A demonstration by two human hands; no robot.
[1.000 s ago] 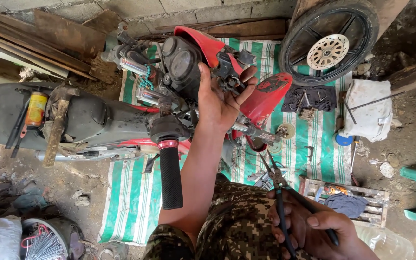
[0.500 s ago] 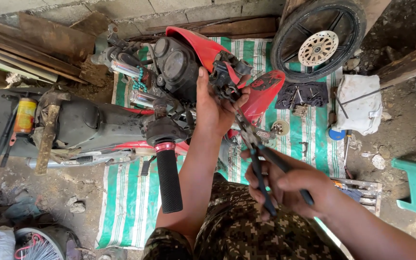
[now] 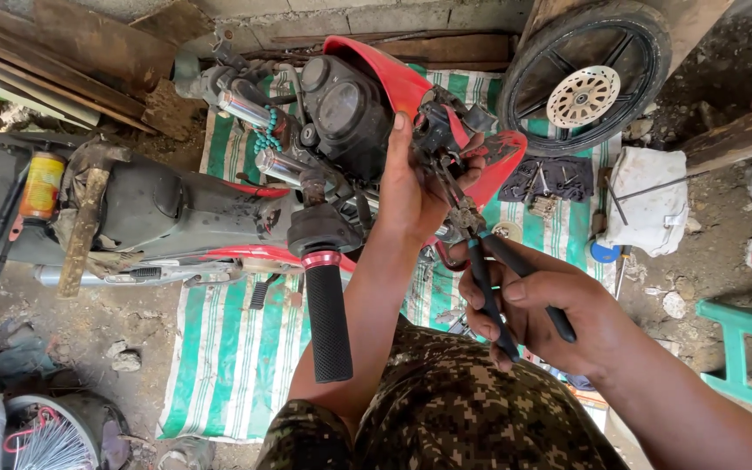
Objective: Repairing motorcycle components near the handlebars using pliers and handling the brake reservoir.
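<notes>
Gripping the black-handled pliers (image 3: 480, 252) in your right hand (image 3: 541, 309), fingers clenched round both handles, you have the nose pushed up into the dark switch and lever housing (image 3: 446, 130) at the right end of the handlebar, just beside the red headlight fairing (image 3: 393, 78). Your left hand (image 3: 415, 187) is wrapped firmly around that same housing from below, with its fingertips right next to the pliers' nose; judged from this, a slip of the tool would drive it into those fingers, and a squeeze off-centre could round or drop whatever small part is being worked, which cannot be made out. The motorcycle (image 3: 158, 209) lies tipped under you, its left handlebar grip (image 3: 328, 322) pointing toward your lap; leaning on the bars could shift it. A hammer (image 3: 84, 218) and a yellow spray can (image 3: 43, 184) rest on the grey body and could slide off. Underneath lies a green-and-white striped mat (image 3: 219, 365), where a small dropped part would be hard to spot. Beyond it the ground is bare dirt and rubble, with a loose wheel with brake disc (image 3: 585, 78) propped up, a dark cloth of small tools (image 3: 550, 178), timber boards (image 3: 89, 52) and a green stool (image 3: 741, 348) crowding the work space.
</notes>
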